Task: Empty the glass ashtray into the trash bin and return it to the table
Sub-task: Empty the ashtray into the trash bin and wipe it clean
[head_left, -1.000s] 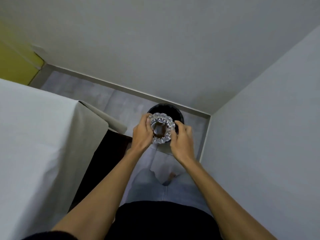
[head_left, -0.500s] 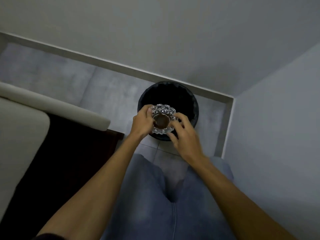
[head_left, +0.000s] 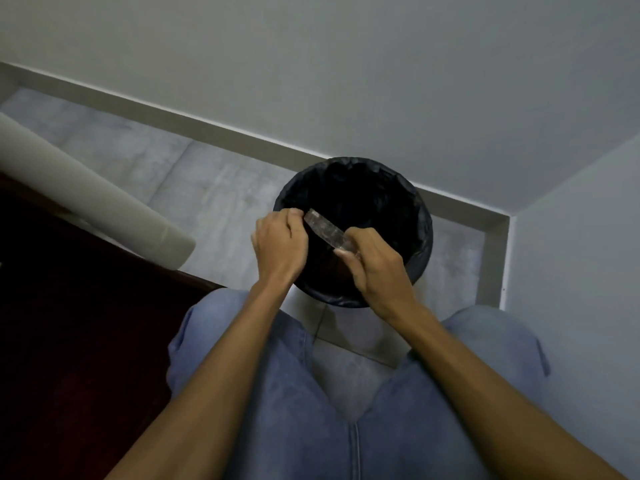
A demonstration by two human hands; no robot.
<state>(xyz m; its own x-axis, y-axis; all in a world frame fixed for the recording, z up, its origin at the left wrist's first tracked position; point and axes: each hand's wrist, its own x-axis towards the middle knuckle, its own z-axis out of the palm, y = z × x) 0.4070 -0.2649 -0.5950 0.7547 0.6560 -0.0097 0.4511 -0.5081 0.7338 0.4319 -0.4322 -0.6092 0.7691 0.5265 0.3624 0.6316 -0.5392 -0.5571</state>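
Ashtray (head_left: pixel 325 231): tipped on edge over trash bin (head_left: pixel 420 233), so contents fall in.
Left hand (head_left: pixel 281 246), right hand (head_left: pixel 375 266): fingers clamped on opposite rims.

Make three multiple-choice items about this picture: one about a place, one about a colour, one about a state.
1. Where does the round trash bin stand?
A. in the wall corner
B. on the table
C. on a chair

2. What colour is the bin's liner?
A. white
B. black
C. yellow

3. How is the clear glass ashtray held?
A. flat, by one hand
B. tipped on edge, by both hands
C. lying on the floor

Answers: 1 A, walls meet behind it; 2 B, the liner is dark throughout; 3 B, the left hand and right hand grip its ends above the bin.
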